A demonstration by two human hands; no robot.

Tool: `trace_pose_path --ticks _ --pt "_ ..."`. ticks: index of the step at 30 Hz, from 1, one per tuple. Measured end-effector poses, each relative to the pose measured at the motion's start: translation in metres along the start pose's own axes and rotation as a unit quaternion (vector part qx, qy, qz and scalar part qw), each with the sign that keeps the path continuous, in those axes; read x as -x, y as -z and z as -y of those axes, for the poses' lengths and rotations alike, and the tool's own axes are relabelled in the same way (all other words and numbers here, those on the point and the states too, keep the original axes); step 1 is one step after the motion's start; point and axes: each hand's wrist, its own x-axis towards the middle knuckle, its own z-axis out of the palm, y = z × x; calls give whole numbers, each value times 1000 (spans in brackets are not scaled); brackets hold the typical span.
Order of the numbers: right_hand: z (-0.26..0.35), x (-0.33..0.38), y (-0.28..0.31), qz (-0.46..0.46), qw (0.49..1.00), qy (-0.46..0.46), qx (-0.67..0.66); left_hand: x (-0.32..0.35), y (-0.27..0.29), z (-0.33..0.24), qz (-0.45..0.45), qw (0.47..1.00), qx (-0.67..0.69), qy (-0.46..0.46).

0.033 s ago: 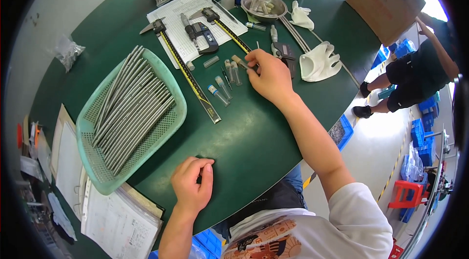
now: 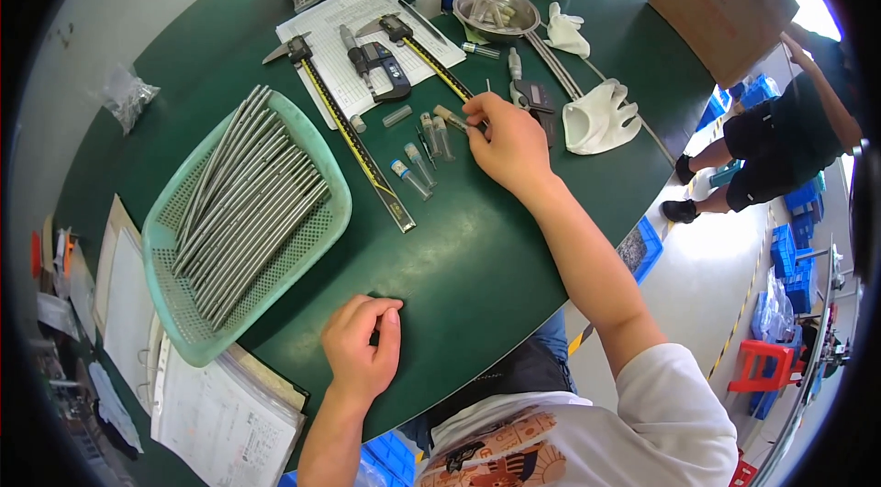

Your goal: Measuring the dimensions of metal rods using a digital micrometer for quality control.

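Observation:
My right hand point(image 2: 507, 140) is closed, with thumb and forefinger pinched at the right end of a small clear vial point(image 2: 448, 116). A thin metal pin point(image 2: 488, 86) sticks out just past the knuckles; its lower end is hidden. Left of this hand lie several more clear vials, one with a blue band point(image 2: 400, 168). My left hand point(image 2: 361, 340) rests near the table's front edge, loosely curled, with nothing visible in it. Beyond the vials are a digital caliper point(image 2: 349, 124), a second caliper point(image 2: 431, 60) and a micrometer point(image 2: 376, 65) on a printed sheet point(image 2: 321, 23).
A green basket point(image 2: 335, 179) of metal rods stands at the left, beside an open binder point(image 2: 225, 423). Far right are a steel bowl point(image 2: 528, 19), another micrometer point(image 2: 530, 94), long rods point(image 2: 558, 65) and white gloves point(image 2: 601, 117). A person point(image 2: 785, 134) stands beyond a cardboard box point(image 2: 720, 5).
My right hand has shifted very slightly to the right, and the thin pin above it has moved the same way. My left hand has stayed still.

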Motion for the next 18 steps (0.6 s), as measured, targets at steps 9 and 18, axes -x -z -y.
trace_pose_path --ticks 9,18 --pt "3 2 0 11 999 -34 14 1 1 0 2 1000 5 -15" --pt "6 3 0 -2 999 -27 28 -1 3 0 14 999 -3 -40"
